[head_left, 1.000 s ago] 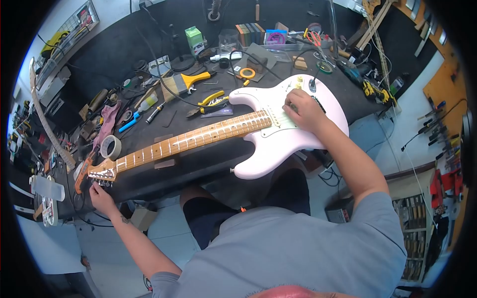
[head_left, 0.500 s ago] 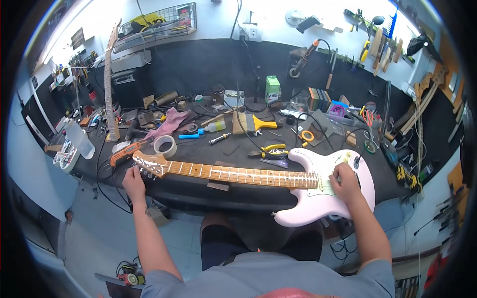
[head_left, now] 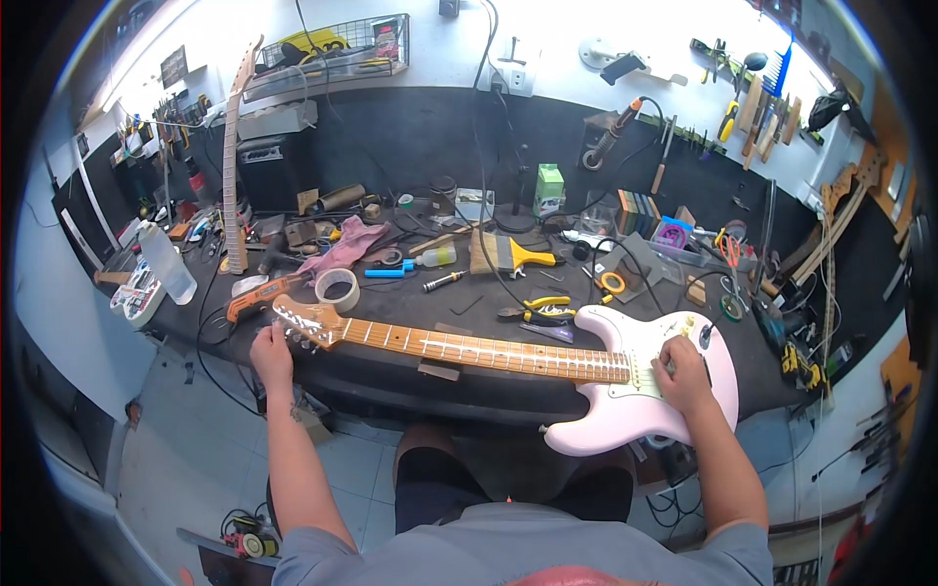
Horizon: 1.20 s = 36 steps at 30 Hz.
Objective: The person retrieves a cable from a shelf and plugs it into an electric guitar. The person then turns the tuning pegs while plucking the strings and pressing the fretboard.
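Note:
A pale pink electric guitar [head_left: 596,430] lies face up along the bench's front edge, its maple neck [head_left: 479,350] pointing left. At the headstock [head_left: 311,320], my left hand [head_left: 273,361] is closed, thumb and fingers pinching at a tuning peg on the near side. My right hand [head_left: 688,379] rests over the strings beside the bridge, fingers curled in a pinch; whatever is between the fingertips is hidden. A small wooden block [head_left: 440,371] shows beneath the neck.
Behind the neck lie yellow-handled pliers [head_left: 549,305], a wide brush [head_left: 493,254], a tape roll [head_left: 337,290] and an orange-handled tool [head_left: 256,296]. A loose guitar neck [head_left: 232,166] stands upright at the left. Scissors [head_left: 728,249] sit at the back right.
The whole view has shifted slightly, so the bench appears a little lower and further right. Both hands stay at the same places on the guitar, with only slight finger movement.

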Motion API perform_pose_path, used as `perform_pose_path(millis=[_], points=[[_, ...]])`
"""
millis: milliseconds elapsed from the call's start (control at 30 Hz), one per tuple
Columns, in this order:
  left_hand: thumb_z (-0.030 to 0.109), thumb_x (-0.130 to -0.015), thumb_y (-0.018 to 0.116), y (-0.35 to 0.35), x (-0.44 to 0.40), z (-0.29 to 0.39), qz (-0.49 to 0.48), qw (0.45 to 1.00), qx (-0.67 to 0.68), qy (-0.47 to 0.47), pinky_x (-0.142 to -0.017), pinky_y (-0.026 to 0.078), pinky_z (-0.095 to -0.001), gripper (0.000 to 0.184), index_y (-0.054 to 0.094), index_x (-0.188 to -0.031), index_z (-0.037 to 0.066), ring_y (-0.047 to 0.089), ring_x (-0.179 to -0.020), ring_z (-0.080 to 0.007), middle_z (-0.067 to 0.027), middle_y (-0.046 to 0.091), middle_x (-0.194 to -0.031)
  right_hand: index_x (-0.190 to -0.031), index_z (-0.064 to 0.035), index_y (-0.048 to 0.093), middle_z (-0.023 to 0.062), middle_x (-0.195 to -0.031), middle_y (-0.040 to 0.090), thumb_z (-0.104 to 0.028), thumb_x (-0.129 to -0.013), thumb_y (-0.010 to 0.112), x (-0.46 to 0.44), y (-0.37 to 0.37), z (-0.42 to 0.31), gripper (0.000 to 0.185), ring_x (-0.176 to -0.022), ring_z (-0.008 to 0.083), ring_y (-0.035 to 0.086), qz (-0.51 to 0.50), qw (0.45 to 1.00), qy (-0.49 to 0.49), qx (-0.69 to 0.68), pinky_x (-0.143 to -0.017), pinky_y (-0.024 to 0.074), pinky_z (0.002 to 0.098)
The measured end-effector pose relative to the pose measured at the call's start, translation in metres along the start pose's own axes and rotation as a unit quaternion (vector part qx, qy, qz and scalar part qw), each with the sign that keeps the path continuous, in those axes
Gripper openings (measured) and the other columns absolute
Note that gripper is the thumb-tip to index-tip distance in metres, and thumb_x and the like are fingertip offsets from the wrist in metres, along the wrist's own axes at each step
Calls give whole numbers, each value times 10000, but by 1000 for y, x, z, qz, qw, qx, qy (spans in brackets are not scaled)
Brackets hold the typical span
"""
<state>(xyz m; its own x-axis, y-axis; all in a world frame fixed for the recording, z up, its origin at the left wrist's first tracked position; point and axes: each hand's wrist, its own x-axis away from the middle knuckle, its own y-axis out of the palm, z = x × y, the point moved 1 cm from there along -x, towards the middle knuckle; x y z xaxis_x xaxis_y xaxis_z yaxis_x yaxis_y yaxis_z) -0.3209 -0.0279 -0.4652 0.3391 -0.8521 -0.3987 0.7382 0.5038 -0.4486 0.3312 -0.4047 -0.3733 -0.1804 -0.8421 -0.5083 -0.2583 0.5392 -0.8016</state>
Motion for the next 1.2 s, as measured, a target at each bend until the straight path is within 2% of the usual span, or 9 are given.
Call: perform_pose_path(millis=[300, 367, 467, 600, 633, 733, 833, 933, 1200], points=[[160, -1077, 682, -6, 17, 6, 61, 994, 0, 85, -860, 589, -478, 186, 729, -1147, -5, 771, -936, -384, -208, 791, -1033, -930, -11, 610, 189, -957, 627, 3, -849, 788, -1, -2, -7, 195, -937, 415, 639, 9, 1000, -1, 6, -851, 516, 491], [127, -1062, 675, -6, 22, 7, 71, 992, -9, 103, -909, 597, -474, 194, 721, -1199, -1, 770, -1038, -380, -211, 787, -1105, -931, -10, 615, 189, -963, 631, 3, -851, 782, -1, 0, -3, 186, -944, 419, 641, -1, 1000, -9, 2, -853, 517, 492], [96, -1045, 684, -8, 49, 41, 133, 981, -27, 139, -894, 585, -471, 231, 715, -1256, 9, 731, -1016, -374, -181, 746, -1151, -918, 4, 600, 194, -974, 630, 17, -864, 760, -1, 3, -2, 169, -941, 422, 631, -3, 1000, -24, -5, -862, 517, 481], [155, -994, 754, 10, 101, 100, 31, 926, -62, 372, -1096, 497, -530, 272, 710, -1241, 48, 644, -1226, -389, -150, 692, -1290, -912, 13, 595, 188, -978, 629, 35, -865, 758, -1, 3, -5, 171, -931, 394, 628, -13, 999, -28, -12, -860, 511, 468], [183, -986, 768, 14, 115, 117, 2, 919, -77, 387, -1179, 440, -546, 297, 715, -1252, 62, 634, -1299, -382, -141, 684, -1346, -912, 12, 594, 185, -976, 627, 39, -865, 758, 0, 3, -4, 173, -928, 387, 626, -11, 999, -31, -6, -857, 510, 458], [181, -953, 803, 23, 142, 152, -33, 902, -70, 425, -1227, 379, -562, 327, 725, -1251, 72, 631, -1352, -375, -128, 688, -1381, -913, 12, 594, 187, -975, 628, 39, -866, 756, 0, 3, -5, 171, -928, 389, 626, -13, 999, -37, -9, -855, 509, 456], [238, -954, 810, 44, 157, 157, -126, 890, -34, 437, -1286, 296, -580, 364, 725, -1272, 83, 609, -1425, -362, -124, 686, -1413, -911, 10, 598, 187, -977, 632, 37, -866, 755, 0, 1, -10, 166, -932, 390, 629, -15, 1000, -23, -11, -857, 510, 458], [275, -959, 808, 47, 168, 167, -141, 883, -30, 446, -1298, 285, -585, 393, 715, -1283, 74, 606, -1437, -357, -122, 687, -1427, -909, 12, 600, 189, -979, 636, 33, -866, 751, 0, 1, -11, 159, -937, 393, 633, -12, 1000, -28, -4, -857, 512, 462], [280, -944, 786, 62, 170, 158, -88, 903, -21, 420, -1290, 294, -614, 397, 694, -1258, 55, 552, -1474, -431, -190, 628, -1527, -874, -18, 626, 176, -945, 654, -1, -824, 770, -2, 1, -4, 154, -938, 407, 643, -3, 999, -41, 15, -844, 520, 491]])
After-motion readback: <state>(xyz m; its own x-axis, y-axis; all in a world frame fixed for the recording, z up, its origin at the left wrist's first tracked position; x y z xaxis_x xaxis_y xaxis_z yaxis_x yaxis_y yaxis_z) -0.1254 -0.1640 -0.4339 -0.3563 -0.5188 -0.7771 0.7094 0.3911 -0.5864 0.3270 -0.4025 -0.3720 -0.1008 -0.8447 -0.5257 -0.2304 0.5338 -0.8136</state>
